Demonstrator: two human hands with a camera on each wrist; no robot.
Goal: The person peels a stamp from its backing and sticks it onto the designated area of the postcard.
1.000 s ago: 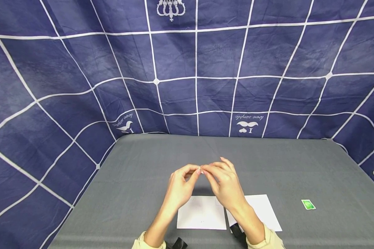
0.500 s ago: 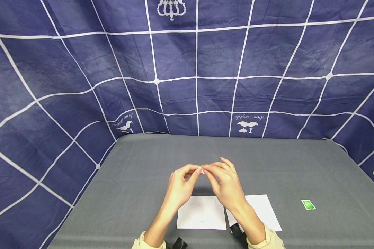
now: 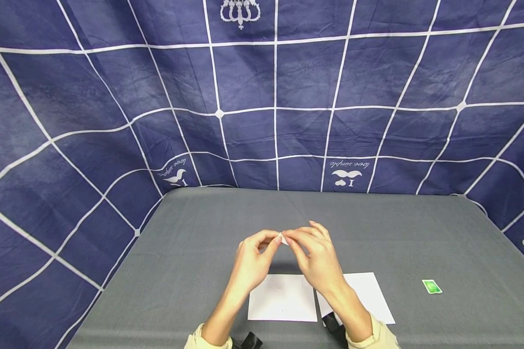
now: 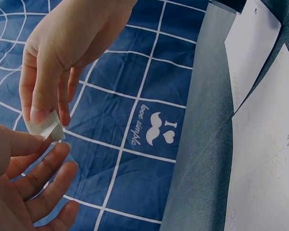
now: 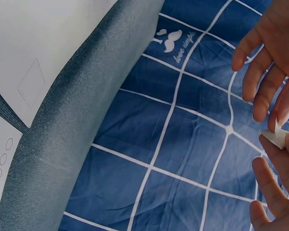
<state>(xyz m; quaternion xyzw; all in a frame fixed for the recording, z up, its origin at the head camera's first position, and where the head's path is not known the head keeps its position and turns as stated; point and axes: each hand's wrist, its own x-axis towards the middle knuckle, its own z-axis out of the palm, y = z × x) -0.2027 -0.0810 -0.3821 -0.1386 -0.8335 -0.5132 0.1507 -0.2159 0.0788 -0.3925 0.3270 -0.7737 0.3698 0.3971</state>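
Note:
Over the grey table, both hands pinch one small, pale, stamp-sized paper square. My left hand grips its left side between thumb and index finger. From the right, my right hand pinches the other side, its remaining fingers raised. In the left wrist view the paper square has a corner flap standing up between the fingertips. The right wrist view also shows the thin lifted layer on the paper square; fingers cover much of it. Below the hands lie a left envelope and a right envelope.
A green stamp-like sticker with a white border lies on the table at the right. The grey tablecloth reaches back to a blue curtain with white lines. The right forearm overlaps the right envelope.
A little more of the white paper shows between the fingertips than a second ago, its flap opening toward the lower right. Both hands otherwise stay in place.

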